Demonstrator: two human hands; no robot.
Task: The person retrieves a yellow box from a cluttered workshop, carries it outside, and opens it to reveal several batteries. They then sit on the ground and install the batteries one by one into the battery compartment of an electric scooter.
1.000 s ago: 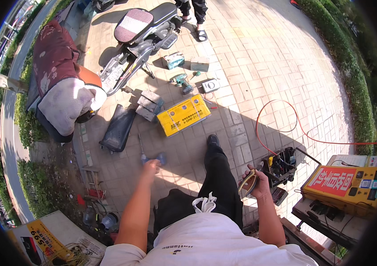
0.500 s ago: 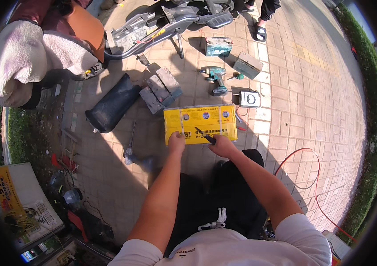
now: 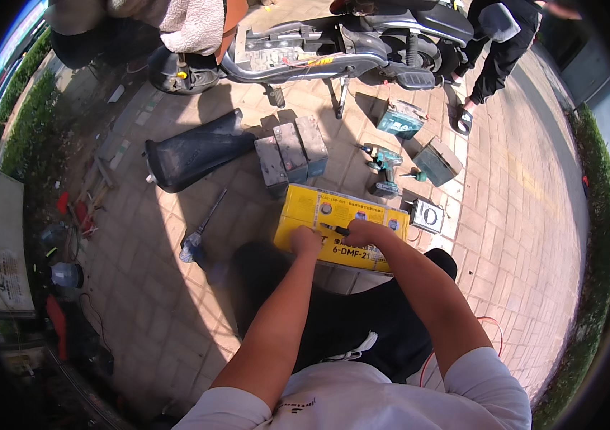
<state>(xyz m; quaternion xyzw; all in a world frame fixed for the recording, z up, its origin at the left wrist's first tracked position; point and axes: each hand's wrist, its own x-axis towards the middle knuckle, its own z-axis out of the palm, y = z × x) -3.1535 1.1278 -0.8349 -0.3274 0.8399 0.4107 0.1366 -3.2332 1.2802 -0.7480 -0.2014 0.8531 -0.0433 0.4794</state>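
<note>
A yellow cardboard box (image 3: 344, 204) with dark print is in front of my knees, tilted down to the right. My left hand (image 3: 306, 242) is closed at its near edge, left of the middle; the fingertips are hidden. In my right hand (image 3: 366, 234) is a knife (image 3: 335, 229) with a dark handle. Its blade points left, over the top of the box near a clear strap. I cannot tell whether the blade touches the strap or cardboard.
Beyond the box stand grey, dusty batteries (image 3: 290, 154) and a green battery (image 3: 402, 120). A cordless drill (image 3: 385, 168) and a small meter (image 3: 427, 216) lie right of them. A black plastic cover (image 3: 194, 152) is left. Behind are a scooter frame (image 3: 333, 61) and another person's leg (image 3: 495, 75).
My view has shifted, and the box now slants down to the right. The knife has come round to lie flatter, its tip nearer my left hand. More of the other person shows.
</note>
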